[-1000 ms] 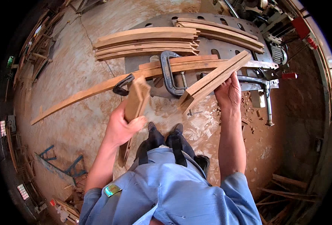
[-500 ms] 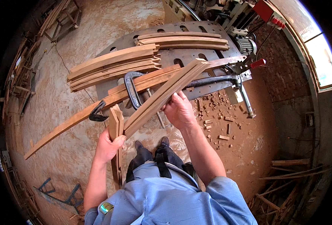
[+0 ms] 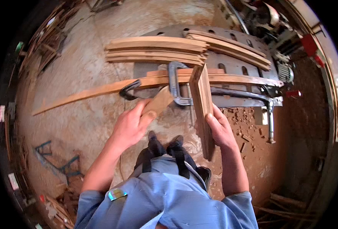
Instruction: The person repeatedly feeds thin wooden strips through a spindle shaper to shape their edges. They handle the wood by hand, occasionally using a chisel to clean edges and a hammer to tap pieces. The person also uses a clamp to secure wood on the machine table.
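My left hand (image 3: 132,122) is closed round a short wooden piece (image 3: 159,101), held tilted up toward the clamp. In my right hand (image 3: 219,128) a grooved wooden piece (image 3: 202,103) stands nearly upright, its top end close to a stack of strips. The two held pieces are apart. Beyond them a long wooden bar (image 3: 100,89) lies across the metal table (image 3: 236,61), with a large black C-clamp (image 3: 173,82) gripping at it. A smaller dark clamp (image 3: 130,91) sits on the bar further left.
One stack of wooden strips (image 3: 153,47) lies at the table's far left, another pile (image 3: 230,47) at its far right. A metal pipe arm (image 3: 241,94) with a leg is at the right, near a motor (image 3: 286,72). Wood offcuts (image 3: 246,137) litter the floor; a blue metal frame (image 3: 58,162) lies left.
The view has turned, shifting the table rightward. My hands have moved apart; the right hand's piece swung from slanting to nearly upright, and the left hand's piece now tilts right.
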Available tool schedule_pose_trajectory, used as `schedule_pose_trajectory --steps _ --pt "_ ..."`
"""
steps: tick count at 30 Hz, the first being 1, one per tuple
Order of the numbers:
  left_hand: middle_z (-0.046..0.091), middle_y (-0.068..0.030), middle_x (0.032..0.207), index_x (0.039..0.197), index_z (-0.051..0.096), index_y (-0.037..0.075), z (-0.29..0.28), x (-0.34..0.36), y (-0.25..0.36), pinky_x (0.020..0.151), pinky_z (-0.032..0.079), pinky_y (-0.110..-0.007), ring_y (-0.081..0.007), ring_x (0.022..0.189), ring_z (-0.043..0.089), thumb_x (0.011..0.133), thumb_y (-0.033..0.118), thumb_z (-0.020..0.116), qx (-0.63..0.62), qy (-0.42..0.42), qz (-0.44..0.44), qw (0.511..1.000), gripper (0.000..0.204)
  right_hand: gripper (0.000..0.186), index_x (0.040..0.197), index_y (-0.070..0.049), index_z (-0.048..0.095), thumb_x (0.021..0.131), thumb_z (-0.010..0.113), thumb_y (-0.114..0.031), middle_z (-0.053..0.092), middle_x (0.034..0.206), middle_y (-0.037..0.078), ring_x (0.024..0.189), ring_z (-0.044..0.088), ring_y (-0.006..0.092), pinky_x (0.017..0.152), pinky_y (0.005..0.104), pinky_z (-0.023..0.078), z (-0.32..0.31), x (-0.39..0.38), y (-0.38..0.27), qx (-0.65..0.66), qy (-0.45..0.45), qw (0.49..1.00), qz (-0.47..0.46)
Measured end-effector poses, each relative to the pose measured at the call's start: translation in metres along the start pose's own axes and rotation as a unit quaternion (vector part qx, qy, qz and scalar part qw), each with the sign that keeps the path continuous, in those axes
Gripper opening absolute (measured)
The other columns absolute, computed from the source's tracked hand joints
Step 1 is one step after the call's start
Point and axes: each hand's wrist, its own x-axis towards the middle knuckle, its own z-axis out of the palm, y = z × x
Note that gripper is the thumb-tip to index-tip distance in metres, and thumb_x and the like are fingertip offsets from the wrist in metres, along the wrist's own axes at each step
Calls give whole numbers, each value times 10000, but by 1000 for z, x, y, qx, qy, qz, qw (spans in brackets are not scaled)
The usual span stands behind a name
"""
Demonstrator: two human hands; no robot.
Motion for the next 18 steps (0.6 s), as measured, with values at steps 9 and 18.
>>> schedule_pose_trajectory --steps 9,18 --pt "654 -184 783 1105 557 62 -9 -3 -6 635 490 -491 -419 776 640 953 554 447 46 -23 -22 998 527 569 1425 -34 415 961 591 -313 592 886 24 734 570 95 660 249 485 6 -10 22 -149 -75 986 12" --pt "653 -194 767 1069 549 67 -9 -6 -10 619 492 -502 -421 755 639 960 511 466 114 -44 -44 992 464 574 1399 -9 439 928 643 -265 669 849 165 770 637 160 729 305 515 8 -14 23 -304 -47 951 9"
